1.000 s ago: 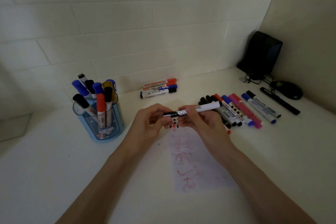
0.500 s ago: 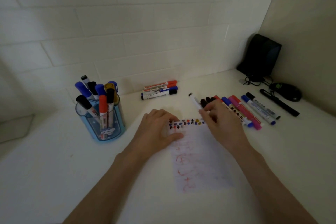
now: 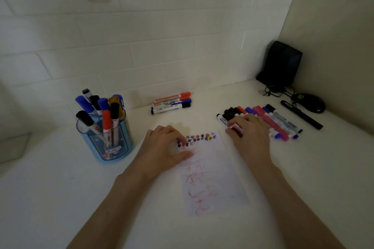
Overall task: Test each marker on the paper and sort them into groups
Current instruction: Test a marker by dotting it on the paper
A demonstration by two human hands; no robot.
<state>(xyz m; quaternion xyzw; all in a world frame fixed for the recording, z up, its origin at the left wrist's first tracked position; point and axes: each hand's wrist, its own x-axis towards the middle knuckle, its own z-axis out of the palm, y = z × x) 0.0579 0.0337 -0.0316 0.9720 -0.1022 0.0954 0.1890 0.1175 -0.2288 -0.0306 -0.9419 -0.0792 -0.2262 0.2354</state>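
A sheet of paper (image 3: 212,172) with red scribbles and a row of small colour marks along its top lies in the middle of the white table. My left hand (image 3: 164,147) rests on its upper left corner with the fingers bent, holding nothing. My right hand (image 3: 249,133) lies over a white marker with a black cap (image 3: 222,119), fingers still on it. That marker rests flat at the left end of a row of several markers (image 3: 279,125) with black, red, blue and pink caps. Three more markers (image 3: 172,103) lie by the wall.
A blue transparent cup (image 3: 105,139) holding several markers stands at the left. At the back right are a black box (image 3: 281,64), a black mouse (image 3: 311,105) with a cable, and a black pen (image 3: 301,115). Walls close the back and right.
Both hands held the black-capped marker above the paper. My left hand let go and dropped onto the paper; my right hand carried the marker right and laid it beside the row.
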